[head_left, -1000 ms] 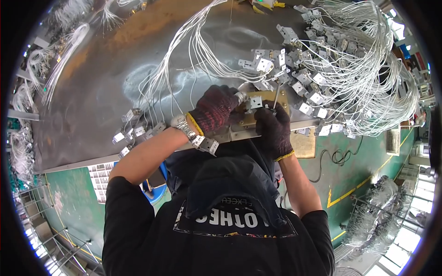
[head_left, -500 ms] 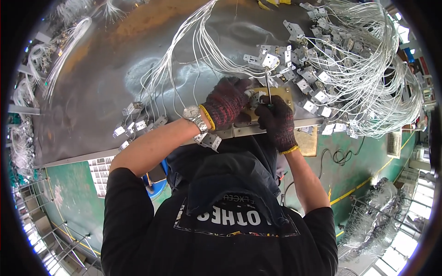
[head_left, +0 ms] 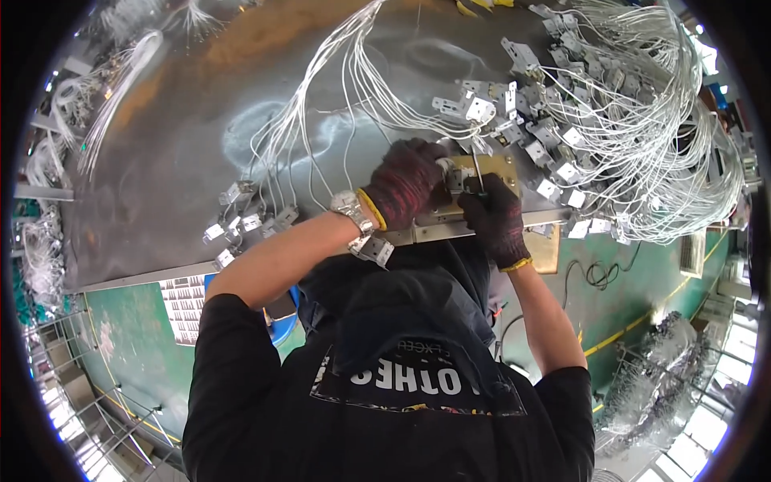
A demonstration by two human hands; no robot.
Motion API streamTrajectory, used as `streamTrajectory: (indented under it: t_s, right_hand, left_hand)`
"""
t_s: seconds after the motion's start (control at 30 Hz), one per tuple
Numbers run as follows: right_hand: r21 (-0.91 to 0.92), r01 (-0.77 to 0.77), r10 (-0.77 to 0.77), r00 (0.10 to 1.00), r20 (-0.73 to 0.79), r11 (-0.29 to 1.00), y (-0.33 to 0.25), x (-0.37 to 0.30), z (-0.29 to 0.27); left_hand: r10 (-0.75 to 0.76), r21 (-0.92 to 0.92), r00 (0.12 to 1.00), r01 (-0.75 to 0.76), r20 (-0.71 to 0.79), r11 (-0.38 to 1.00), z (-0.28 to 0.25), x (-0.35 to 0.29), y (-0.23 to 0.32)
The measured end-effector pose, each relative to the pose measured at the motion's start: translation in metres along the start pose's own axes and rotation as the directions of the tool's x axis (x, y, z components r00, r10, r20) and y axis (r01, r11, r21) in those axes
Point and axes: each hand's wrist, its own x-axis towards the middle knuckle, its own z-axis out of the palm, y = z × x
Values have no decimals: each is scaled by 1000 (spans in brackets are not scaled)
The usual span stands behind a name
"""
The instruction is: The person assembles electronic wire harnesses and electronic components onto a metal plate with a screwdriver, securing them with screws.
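Note:
My left hand (head_left: 408, 183), in a dark red and black knit glove with a yellow cuff, is closed at the left side of a small metal bracket (head_left: 459, 178). The bracket sits on a brass-coloured plate (head_left: 507, 172) at the table's near edge. My right hand (head_left: 496, 218), gloved alike, is wrapped round the handle of a screwdriver (head_left: 477, 165). Its thin shaft points away from me, just right of the bracket. The tip is hard to make out among the parts behind it. My left fingertips are partly hidden.
A large heap of metal brackets with white wires (head_left: 642, 136) covers the table's right side. Another wire bundle (head_left: 309, 88) runs to several brackets at left. One bracket (head_left: 373, 251) hangs past the edge by my left wrist. A black cable (head_left: 596, 277) lies on the green floor.
My right hand and the screwdriver have drawn slightly right, and more of the bracket now shows between my hands. My left hand stays at the bracket. The whole view has shifted a little.

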Motion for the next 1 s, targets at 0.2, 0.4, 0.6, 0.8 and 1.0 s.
streamTrajectory:
  t_s: [0.2, 0.4, 0.6, 0.8, 1.0]
  right_hand:
    - [-349, 289, -317, 948, -24, 891, -2, -7, 6]
    - [-315, 269, -280, 960, 12, 910, -14, -8, -3]
    - [-71, 3, 10, 984, 175, 997, -28, -18, -37]
    - [-288, 158, -74, 957, 282, 945, -44, -36, -76]
    - [-509, 272, -179, 958, 225, 816, -78, -42, -68]
  left_hand:
    - [54, 9, 993, -54, -101, 999, 25, 10, -7]
    - [50, 65, 950, -73, 308, 995, 13, 30, 6]
    - [-9, 52, 980, -2, 200, 999, 28, 22, 2]
    - [-30, -32, 992, 34, 125, 999, 30, 24, 10]
    - [0, -81, 999, 5, 54, 997, 34, 20, 7]
